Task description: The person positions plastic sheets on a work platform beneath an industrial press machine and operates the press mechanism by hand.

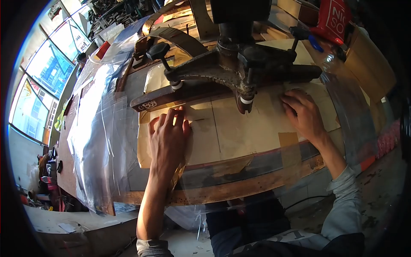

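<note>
A dark metal press head [209, 68] with black knobs spans the upper middle, above a long dark metal bar [188, 95] marked with white writing. Beneath them lies a tan board or sheet [239, 128] with a thin dark line across it. My left hand [168, 135] rests at the left part of this sheet, fingers bent and somewhat apart, fingertips near the bar. On the right side of the sheet is my right hand [303, 112], its fingers curled over the surface near the bar's right part. No object shows in either hand.
Clear plastic sheeting [100, 137] covers the table's left side; more hangs at the right. A cardboard box [370, 64] and a red bag [334, 19] stand at the upper right. The wooden table edge [222, 191] runs in front of the body. Windows are at far left.
</note>
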{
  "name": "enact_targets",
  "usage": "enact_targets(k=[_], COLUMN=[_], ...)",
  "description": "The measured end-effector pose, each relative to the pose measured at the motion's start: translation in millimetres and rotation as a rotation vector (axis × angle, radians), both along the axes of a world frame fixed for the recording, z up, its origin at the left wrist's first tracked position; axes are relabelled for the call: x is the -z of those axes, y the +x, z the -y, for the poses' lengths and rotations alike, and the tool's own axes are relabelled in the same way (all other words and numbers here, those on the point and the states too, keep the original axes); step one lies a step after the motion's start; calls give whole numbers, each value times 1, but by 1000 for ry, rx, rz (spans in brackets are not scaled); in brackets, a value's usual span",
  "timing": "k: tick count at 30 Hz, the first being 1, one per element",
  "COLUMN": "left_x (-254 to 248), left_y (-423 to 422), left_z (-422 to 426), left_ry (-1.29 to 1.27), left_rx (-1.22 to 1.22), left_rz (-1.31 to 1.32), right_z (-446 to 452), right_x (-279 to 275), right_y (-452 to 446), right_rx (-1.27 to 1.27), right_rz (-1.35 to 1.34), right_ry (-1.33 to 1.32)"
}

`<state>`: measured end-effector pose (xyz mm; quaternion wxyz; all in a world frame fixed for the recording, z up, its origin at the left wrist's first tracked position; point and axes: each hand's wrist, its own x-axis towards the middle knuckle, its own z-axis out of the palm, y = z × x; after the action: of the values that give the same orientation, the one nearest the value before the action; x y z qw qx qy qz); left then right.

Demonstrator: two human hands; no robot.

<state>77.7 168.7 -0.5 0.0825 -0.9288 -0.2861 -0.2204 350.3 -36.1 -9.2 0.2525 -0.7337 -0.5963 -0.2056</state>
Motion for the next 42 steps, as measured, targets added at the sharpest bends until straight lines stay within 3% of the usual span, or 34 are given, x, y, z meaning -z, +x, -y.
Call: enact_targets(k=[9, 12, 15, 18, 22, 26, 32, 42], left_x=[-2, -14, -31, -13, 12, 43, 89, 117], left_y=[-15, -29, -42, -42, -37, -42, -44, -21], left_z=[-8, -2, 60, 138, 192, 196, 174, 155], left_ry=[36, -119, -178, -146, -161, -53, 121, 239], left_rx=[102, 152, 150, 173, 84, -55, 28, 17], left_rz=[19, 108, 69, 132, 320, 449, 583, 759], right_z=[6, 18, 48, 83, 100, 98, 78, 62], right_x=[-4, -10, -24, -20, 25, 56, 98, 111], right_y=[5, 15, -17, -85, -142, -146, -127, -121], right_rx=[-41, -120, -63, 20, 110, 135, 113, 140], right_rz=[-84, -316, -438, -28, 40, 120, 224, 289], right_ry=[-102, -219, -178, -24, 102, 162, 428, 574])
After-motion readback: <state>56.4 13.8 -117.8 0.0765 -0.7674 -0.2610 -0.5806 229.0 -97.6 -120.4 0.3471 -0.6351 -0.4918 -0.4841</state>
